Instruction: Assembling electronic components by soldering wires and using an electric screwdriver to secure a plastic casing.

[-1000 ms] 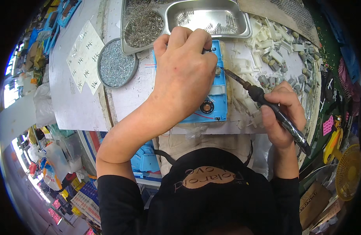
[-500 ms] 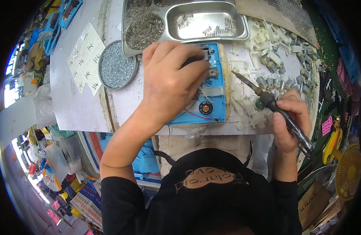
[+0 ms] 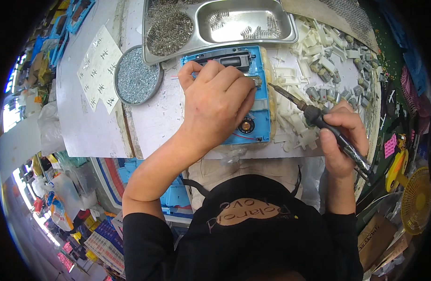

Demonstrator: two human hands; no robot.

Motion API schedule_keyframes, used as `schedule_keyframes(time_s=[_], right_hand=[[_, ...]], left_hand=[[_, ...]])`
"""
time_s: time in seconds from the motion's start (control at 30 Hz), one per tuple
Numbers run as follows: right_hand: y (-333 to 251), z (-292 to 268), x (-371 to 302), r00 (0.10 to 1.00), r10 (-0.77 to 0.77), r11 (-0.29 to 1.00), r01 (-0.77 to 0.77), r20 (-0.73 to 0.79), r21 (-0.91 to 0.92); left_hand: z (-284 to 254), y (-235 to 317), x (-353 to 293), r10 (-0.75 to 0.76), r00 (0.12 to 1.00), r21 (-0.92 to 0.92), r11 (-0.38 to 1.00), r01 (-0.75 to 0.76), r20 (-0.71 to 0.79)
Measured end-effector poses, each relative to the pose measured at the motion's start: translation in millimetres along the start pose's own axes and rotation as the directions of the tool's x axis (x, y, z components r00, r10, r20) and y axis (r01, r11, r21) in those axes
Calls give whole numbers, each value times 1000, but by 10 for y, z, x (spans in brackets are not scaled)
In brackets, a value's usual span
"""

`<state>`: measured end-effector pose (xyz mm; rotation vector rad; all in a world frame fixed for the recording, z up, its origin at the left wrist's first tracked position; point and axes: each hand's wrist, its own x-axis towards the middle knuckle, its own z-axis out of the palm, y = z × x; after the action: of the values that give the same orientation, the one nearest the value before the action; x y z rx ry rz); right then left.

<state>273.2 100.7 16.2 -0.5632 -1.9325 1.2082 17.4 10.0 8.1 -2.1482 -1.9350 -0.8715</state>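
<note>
Blue plastic housing [image 3: 262,118] lies open on the counter [image 3: 98,136] before you, its round speaker [image 3: 246,125] already seated. Your left hand [image 3: 217,96] arches over it, fingers curled, their grip hidden, so what remains unfixed beneath can't be told. Right of the housing, your right hand [image 3: 344,138] is wrapped around a soldering iron [image 3: 313,115], tip near its edge.

On the bench [image 3: 164,124], the casing [image 3: 260,107] lies before me, partly under my left grip [image 3: 216,100], a speaker [image 3: 246,125] in its near right part. Right of it, my right grip [image 3: 345,140] has the soldering iron [image 3: 313,114] above plastic parts [image 3: 323,61]. Behind: a tray [image 3: 246,33] with springs [image 3: 171,32]. Left: a filled dish [image 3: 160,86], then a sheet [image 3: 99,70].
</note>
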Motion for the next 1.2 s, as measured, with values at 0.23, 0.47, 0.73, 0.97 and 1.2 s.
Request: schedule_keyframes(time_s=[0.23,0.47,0.73,0.97,1.2], right_hand=[[38,49,19,999,-30,999,30,25,-16],[83,97,54,997,-68,997,69,39,-31],[54,112,71,997,-59,996,61,41,-60],[30,88,74,993,-102,991,107,63,-80],[4,48,53,996,-76,993,80,49,-82]], left_hand=[[64,-23,-16,-9,999,-11,1000,9,-40],[81,-24,-23,-7,999,23,1000,7,-33],[87,-23,-26,-4,1000,32,999,5,-31],[91,-22,-33,-4,999,32,999,5,-36],[94,-18,-37,-6,999,30,1000,8,-42]])
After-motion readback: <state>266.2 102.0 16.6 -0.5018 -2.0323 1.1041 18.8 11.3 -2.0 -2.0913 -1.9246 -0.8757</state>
